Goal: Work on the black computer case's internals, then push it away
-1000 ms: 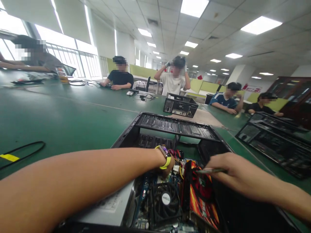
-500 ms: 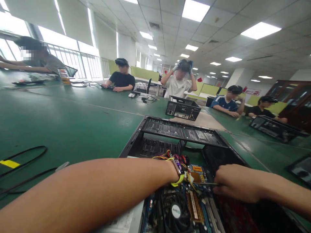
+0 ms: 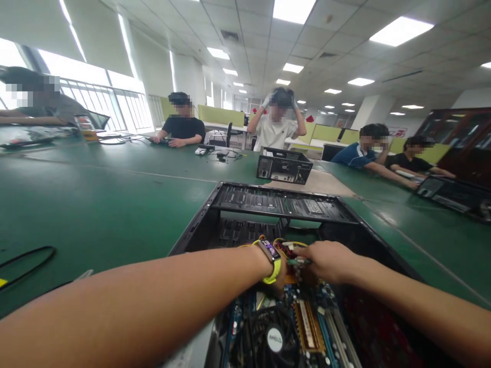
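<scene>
An open black computer case (image 3: 192, 225) lies in front of me with its motherboard (image 3: 282, 299) showing. My left hand (image 3: 282, 273) reaches into it beside a bundle of coloured wires (image 3: 284, 248); the wrist and a watch (image 3: 270, 253) with a yellow-green strap hide its fingers. My right hand (image 3: 330, 260) is closed just right of the left one, over the board. A small greenish piece (image 3: 299, 261) shows at its fingertips, too blurred to name. Nearer me are a black cooling fan (image 3: 264, 335) with an AMD label and gold-coloured memory modules (image 3: 309, 327).
Another computer case (image 3: 284, 168) stands across the green table (image 3: 115, 204), and a further one (image 3: 456, 197) is at the right beside a person's hand. A black cable (image 3: 30, 253) lies at left. Several people sit around the table.
My right hand has moved left and up to the wires, close to my left hand. The thin grey rod it held before no longer shows. A person at right has stretched an arm toward a case.
</scene>
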A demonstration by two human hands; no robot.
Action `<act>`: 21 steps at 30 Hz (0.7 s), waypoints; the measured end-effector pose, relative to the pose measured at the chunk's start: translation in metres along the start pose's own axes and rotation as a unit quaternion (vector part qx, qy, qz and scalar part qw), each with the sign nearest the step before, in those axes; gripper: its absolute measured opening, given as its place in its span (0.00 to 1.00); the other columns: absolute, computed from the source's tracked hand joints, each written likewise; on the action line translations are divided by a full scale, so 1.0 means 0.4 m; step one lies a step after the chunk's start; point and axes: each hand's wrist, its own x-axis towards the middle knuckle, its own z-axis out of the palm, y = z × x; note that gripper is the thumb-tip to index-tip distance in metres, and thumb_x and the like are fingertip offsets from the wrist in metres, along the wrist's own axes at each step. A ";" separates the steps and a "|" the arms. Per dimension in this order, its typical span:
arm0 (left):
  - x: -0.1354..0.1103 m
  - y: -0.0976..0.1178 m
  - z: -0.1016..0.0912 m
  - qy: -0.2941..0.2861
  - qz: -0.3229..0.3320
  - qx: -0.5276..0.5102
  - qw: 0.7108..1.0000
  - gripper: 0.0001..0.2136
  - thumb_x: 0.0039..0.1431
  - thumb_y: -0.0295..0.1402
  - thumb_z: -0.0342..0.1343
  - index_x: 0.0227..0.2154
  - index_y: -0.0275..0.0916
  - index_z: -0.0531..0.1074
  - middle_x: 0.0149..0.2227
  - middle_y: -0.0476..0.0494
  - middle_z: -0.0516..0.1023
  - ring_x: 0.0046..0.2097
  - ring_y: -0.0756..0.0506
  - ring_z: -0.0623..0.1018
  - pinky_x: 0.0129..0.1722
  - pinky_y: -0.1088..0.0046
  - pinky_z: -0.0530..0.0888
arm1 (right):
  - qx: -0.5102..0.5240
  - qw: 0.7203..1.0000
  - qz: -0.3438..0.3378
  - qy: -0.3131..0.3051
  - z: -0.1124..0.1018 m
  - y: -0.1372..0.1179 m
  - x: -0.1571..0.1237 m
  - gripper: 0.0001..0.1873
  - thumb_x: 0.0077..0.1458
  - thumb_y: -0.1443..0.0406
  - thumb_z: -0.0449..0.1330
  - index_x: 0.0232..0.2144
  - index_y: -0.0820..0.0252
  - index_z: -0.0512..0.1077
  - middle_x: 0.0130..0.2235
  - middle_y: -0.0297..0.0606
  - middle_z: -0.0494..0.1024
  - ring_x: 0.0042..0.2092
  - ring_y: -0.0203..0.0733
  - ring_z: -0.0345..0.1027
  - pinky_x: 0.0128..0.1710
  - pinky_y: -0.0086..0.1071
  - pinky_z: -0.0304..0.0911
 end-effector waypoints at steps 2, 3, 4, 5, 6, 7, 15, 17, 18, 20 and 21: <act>-0.011 0.014 -0.008 -0.053 0.011 0.042 0.998 0.13 0.34 0.33 0.67 0.27 0.36 0.78 0.32 0.34 0.81 0.36 0.34 0.79 0.39 0.58 0.74 | -0.012 1.000 0.018 -0.011 -0.002 0.003 0.005 0.22 0.55 0.64 0.50 0.51 0.50 0.71 0.42 0.48 0.78 0.43 0.58 0.73 0.36 0.40 0.63; -0.017 0.022 -0.011 -0.067 0.016 0.057 0.996 0.11 0.36 0.31 0.66 0.28 0.35 0.78 0.33 0.33 0.81 0.37 0.34 0.79 0.40 0.58 0.74 | -0.007 1.000 0.012 -0.009 0.000 0.004 0.011 0.21 0.56 0.63 0.49 0.50 0.51 0.72 0.42 0.48 0.78 0.43 0.56 0.73 0.35 0.39 0.63; -0.022 0.030 -0.015 -0.075 0.019 0.066 0.995 0.11 0.37 0.30 0.65 0.28 0.34 0.78 0.35 0.32 0.81 0.38 0.34 0.79 0.41 0.58 0.74 | -0.001 1.000 0.000 0.000 0.002 0.005 0.017 0.20 0.57 0.62 0.49 0.48 0.52 0.73 0.41 0.48 0.78 0.41 0.55 0.73 0.35 0.38 0.62; -0.027 0.038 -0.018 -0.080 0.021 0.072 0.994 0.12 0.38 0.30 0.65 0.29 0.33 0.78 0.36 0.32 0.81 0.39 0.33 0.79 0.42 0.58 0.74 | 0.007 1.000 -0.015 0.013 0.005 0.006 0.023 0.18 0.58 0.62 0.49 0.45 0.54 0.75 0.39 0.47 0.79 0.40 0.53 0.73 0.34 0.36 0.61; -0.032 0.045 -0.022 -0.082 0.024 0.075 0.994 0.12 0.38 0.30 0.65 0.30 0.33 0.78 0.38 0.31 0.80 0.41 0.33 0.78 0.43 0.58 0.74 | 0.018 0.999 -0.028 0.026 0.006 0.007 0.029 0.18 0.58 0.61 0.49 0.41 0.56 0.77 0.36 0.45 0.79 0.38 0.50 0.73 0.32 0.34 0.60; -0.035 0.050 -0.027 -0.082 0.024 0.077 0.993 0.13 0.40 0.31 0.64 0.32 0.32 0.78 0.40 0.30 0.80 0.42 0.32 0.78 0.43 0.57 0.74 | 0.032 0.998 -0.040 0.038 0.007 0.010 0.034 0.17 0.58 0.60 0.50 0.37 0.57 0.78 0.33 0.44 0.79 0.35 0.47 0.72 0.30 0.32 0.58; -0.051 0.023 -0.073 -0.033 0.018 0.094 0.995 0.26 0.47 0.30 0.61 0.52 0.37 0.69 0.55 0.32 0.72 0.51 0.33 0.75 0.44 0.59 0.74 | 0.232 0.965 -0.115 0.030 0.029 0.032 0.065 0.12 0.46 0.62 0.61 0.34 0.59 0.79 0.27 0.31 0.75 0.30 0.36 0.66 0.28 0.25 0.56; -0.059 0.017 -0.080 -0.037 0.018 0.094 0.995 0.26 0.50 0.29 0.59 0.55 0.37 0.67 0.56 0.33 0.71 0.51 0.35 0.75 0.44 0.61 0.74 | 0.217 0.972 -0.070 0.050 0.052 0.021 0.074 0.08 0.43 0.63 0.62 0.28 0.60 0.78 0.25 0.31 0.73 0.28 0.35 0.63 0.27 0.25 0.55; -0.062 0.017 -0.082 -0.042 0.013 0.094 0.995 0.24 0.52 0.29 0.57 0.55 0.37 0.67 0.55 0.33 0.71 0.51 0.35 0.75 0.44 0.62 0.74 | 0.211 0.974 -0.053 0.057 0.065 0.014 0.079 0.07 0.42 0.64 0.62 0.26 0.61 0.77 0.24 0.31 0.72 0.27 0.34 0.62 0.27 0.25 0.54; -0.066 0.019 -0.084 -0.054 0.002 0.097 0.994 0.23 0.54 0.29 0.56 0.54 0.35 0.68 0.54 0.32 0.72 0.50 0.36 0.76 0.45 0.63 0.74 | 0.210 0.975 -0.037 0.059 0.087 -0.002 0.087 0.06 0.40 0.65 0.62 0.25 0.60 0.75 0.24 0.30 0.70 0.26 0.33 0.61 0.25 0.24 0.53; -0.066 0.020 -0.084 -0.060 -0.003 0.099 0.993 0.23 0.53 0.29 0.56 0.54 0.35 0.68 0.54 0.32 0.73 0.50 0.36 0.76 0.45 0.64 0.74 | 0.211 0.975 -0.032 0.058 0.095 -0.009 0.090 0.06 0.39 0.65 0.62 0.25 0.60 0.75 0.23 0.30 0.70 0.25 0.33 0.60 0.24 0.24 0.52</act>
